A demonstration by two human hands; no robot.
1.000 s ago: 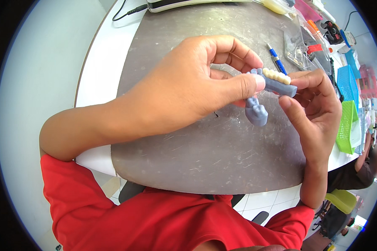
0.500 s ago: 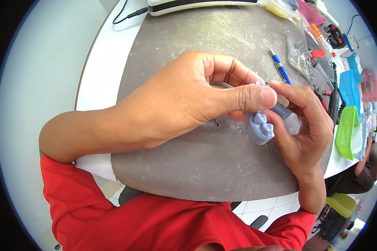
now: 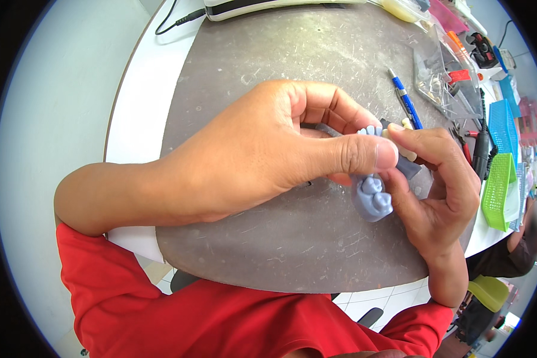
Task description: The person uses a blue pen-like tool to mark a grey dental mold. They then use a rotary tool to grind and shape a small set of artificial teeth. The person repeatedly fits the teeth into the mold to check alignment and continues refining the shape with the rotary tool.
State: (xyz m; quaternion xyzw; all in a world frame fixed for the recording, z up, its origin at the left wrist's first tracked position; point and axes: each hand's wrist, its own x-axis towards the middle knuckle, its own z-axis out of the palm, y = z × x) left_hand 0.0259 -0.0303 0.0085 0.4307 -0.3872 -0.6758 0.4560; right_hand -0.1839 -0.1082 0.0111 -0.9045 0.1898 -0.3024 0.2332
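A blue-grey dental model (image 3: pixel 371 201) with moulded teeth is held over the table by my left hand (image 3: pixel 292 134), its thumb across the top and its fingers curled behind. My right hand (image 3: pixel 444 191) pinches at the model's right side, thumb and index fingertip close to my left thumb. A bit of something cream-coloured shows by the right index fingertip; its kind is hidden. Behind the right fingers are a darker grey block (image 3: pixel 408 169) and small tooth-coloured pieces (image 3: pixel 407 123). Whether the block is held or lies on the table, I cannot tell.
A blue pen (image 3: pixel 404 98) lies beyond my right hand. Further right are a clear plastic box (image 3: pixel 438 77) of small parts, red-handled pliers (image 3: pixel 465 149), a black handpiece (image 3: pixel 480 156) and green (image 3: pixel 496 191) and blue baskets (image 3: pixel 502 128). A white device (image 3: pixel 280 7) stands at the far edge.
The model has come slightly lower, toward me, and more of its front teeth shows past my left thumb. More of the tooth-coloured pieces shows beside the right index finger. The view has shifted a little.
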